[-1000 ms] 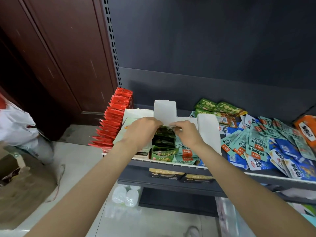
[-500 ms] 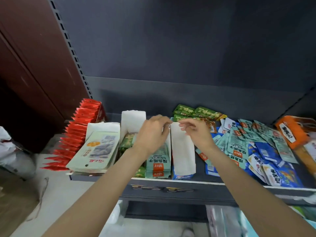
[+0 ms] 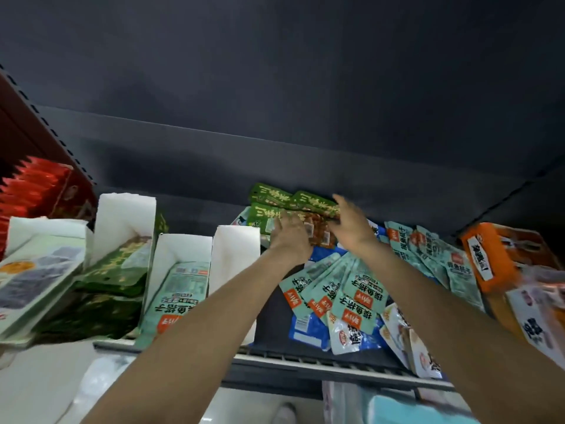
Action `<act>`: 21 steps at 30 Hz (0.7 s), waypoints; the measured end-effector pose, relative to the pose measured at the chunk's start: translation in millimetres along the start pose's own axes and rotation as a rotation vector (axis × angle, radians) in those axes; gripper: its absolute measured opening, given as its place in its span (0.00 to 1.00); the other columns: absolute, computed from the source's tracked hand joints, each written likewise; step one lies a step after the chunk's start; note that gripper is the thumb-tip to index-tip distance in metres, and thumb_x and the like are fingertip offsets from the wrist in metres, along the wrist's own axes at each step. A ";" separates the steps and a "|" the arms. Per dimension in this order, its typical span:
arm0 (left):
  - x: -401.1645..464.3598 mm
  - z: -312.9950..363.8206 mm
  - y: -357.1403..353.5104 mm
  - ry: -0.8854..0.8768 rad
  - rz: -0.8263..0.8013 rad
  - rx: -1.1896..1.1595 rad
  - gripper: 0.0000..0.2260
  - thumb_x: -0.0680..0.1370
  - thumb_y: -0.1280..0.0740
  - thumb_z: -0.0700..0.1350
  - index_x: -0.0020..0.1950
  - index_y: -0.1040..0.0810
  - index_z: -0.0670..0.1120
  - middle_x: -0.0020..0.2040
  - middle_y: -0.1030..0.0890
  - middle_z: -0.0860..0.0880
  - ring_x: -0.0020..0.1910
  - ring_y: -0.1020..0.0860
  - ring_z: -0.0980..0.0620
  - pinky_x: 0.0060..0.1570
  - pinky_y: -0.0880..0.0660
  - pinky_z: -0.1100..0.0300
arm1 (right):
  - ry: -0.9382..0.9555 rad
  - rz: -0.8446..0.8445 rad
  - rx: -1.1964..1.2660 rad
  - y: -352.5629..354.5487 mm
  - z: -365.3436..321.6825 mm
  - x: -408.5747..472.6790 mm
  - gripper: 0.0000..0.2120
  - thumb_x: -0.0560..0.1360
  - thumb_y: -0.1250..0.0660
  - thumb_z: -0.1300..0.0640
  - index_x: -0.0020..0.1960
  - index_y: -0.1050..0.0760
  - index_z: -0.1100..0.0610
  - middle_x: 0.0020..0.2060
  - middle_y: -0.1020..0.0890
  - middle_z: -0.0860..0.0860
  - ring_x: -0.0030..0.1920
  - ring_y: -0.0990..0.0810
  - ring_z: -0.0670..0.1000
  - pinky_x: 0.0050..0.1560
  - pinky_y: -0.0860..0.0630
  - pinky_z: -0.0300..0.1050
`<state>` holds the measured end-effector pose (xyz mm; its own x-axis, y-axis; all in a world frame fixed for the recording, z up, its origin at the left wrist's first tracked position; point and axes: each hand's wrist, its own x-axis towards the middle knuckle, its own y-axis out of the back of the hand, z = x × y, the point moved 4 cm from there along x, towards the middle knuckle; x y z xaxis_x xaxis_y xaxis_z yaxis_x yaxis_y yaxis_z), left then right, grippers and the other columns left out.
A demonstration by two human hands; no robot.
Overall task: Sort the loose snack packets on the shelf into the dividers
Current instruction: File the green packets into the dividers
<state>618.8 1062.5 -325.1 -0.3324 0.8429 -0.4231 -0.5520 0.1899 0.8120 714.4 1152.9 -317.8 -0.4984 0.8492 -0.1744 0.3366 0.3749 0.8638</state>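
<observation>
In the head view, both hands reached to the back of the dark shelf [image 3: 269, 319], where a cluster of green packets [image 3: 284, 203] lay against the rear wall. The left hand [image 3: 290, 232] rested on the near edge of that cluster, fingers extended over a packet with a brownish window; whether it gripped anything could not be told through the blur. The right hand [image 3: 351, 223] lay just right of the cluster with fingers straight and spread, touching the topmost green packet. Left of the cluster stood white dividers [image 3: 235, 255]: the one nearest held nothing visible, the next held teal packets [image 3: 180, 298], and the one beyond held dark green packets [image 3: 119, 267]. In front of the cluster a loose fan of teal packets [image 3: 345, 289] lay over blue packets [image 3: 305, 327]. Far right of the cluster sat an orange box [image 3: 495, 258], and far left stood red packets [image 3: 33, 185].
</observation>
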 end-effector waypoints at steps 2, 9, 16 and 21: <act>8.9 -8.8 -9.4 0.065 -0.038 0.079 0.31 0.82 0.43 0.44 0.76 0.61 0.39 0.76 0.62 0.40 0.75 0.61 0.40 0.74 0.55 0.48 | 0.043 -0.010 -0.074 -4.0 2.6 9.8 0.29 0.77 0.38 0.63 0.75 0.44 0.59 0.72 0.38 0.57 0.72 0.40 0.57 0.71 0.42 0.49; 22.9 -20.4 -25.1 0.130 -0.060 -0.028 0.30 0.81 0.42 0.43 0.77 0.55 0.41 0.77 0.59 0.41 0.76 0.57 0.41 0.74 0.50 0.47 | 0.115 0.171 -0.263 -5.3 -0.4 20.7 0.08 0.78 0.40 0.63 0.50 0.23 0.56 0.49 0.22 0.55 0.50 0.25 0.56 0.47 0.28 0.48; -10.3 -4.3 18.2 -0.020 0.242 -0.549 0.14 0.78 0.40 0.40 0.62 0.32 0.37 0.58 0.25 0.39 0.58 0.25 0.40 0.51 0.29 0.55 | 0.201 0.248 0.207 29.4 -18.5 -26.4 0.06 0.80 0.43 0.59 0.46 0.30 0.57 0.33 0.25 0.49 0.32 0.29 0.48 0.34 0.33 0.45; -62.1 -22.2 71.8 -0.210 0.454 -0.793 0.10 0.77 0.33 0.42 0.56 0.29 0.43 0.47 0.18 0.48 0.47 0.20 0.50 0.46 0.26 0.60 | 0.226 0.321 0.547 47.3 -58.9 -69.0 0.04 0.79 0.39 0.61 0.46 0.28 0.59 0.36 0.23 0.51 0.36 0.28 0.46 0.35 0.33 0.36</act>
<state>582.9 1012.7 -249.5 -0.5415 0.8406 0.0109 -0.7893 -0.5128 0.3375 717.6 1090.1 -237.0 -0.4409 0.8736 0.2063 0.8227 0.3014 0.4820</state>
